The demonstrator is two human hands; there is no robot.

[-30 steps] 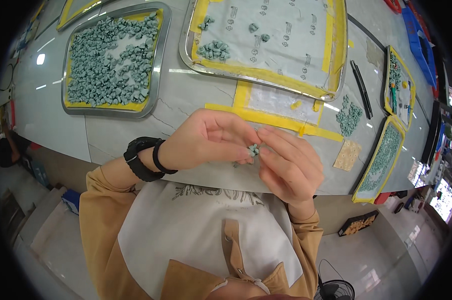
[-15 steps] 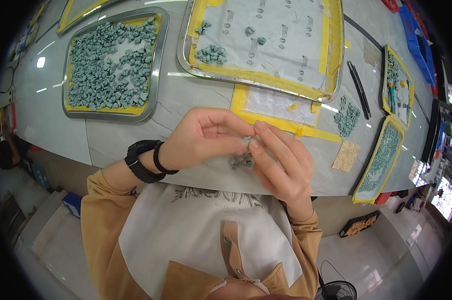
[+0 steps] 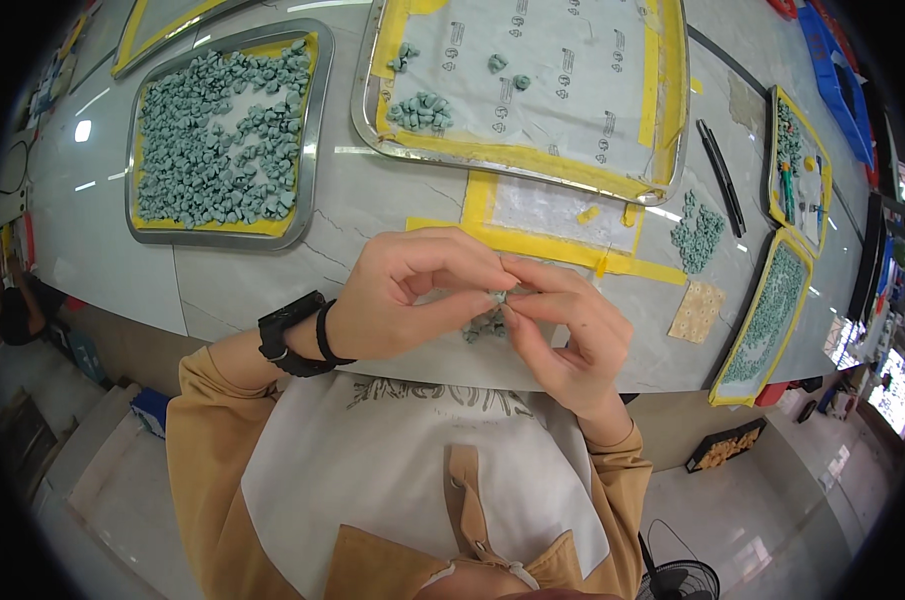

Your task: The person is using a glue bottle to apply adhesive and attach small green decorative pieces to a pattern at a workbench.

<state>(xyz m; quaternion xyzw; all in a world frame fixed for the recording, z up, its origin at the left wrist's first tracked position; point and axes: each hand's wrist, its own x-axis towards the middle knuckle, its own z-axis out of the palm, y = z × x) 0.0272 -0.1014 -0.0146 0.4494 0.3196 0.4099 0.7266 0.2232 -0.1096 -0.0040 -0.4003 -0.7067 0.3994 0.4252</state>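
Observation:
My left hand (image 3: 402, 295), with a black watch on its wrist, pinches a small grey-green piece (image 3: 497, 297) between thumb and index finger. From the other side my right hand (image 3: 572, 325) closes its thumb and fingertips on the same piece. Its exact shape is mostly hidden by the fingers. Just under the hands, on the grey table (image 3: 432, 365), lies a little heap of similar grey-green pieces (image 3: 485, 326), partly covered by the fingers.
A metal tray (image 3: 317, 110) of grey-green pieces stands at the left. Ahead is a larger paper-lined tray (image 3: 372, 120) with a few pieces. To the right are loose small pieces (image 3: 696, 235), black tweezers-like tools (image 3: 720, 178), a tan patterned square (image 3: 695, 311) and yellow-edged trays (image 3: 800, 290).
My right hand's fingers have curled in more closely around the small piece. The left hand has shifted slightly down and left, still pinching.

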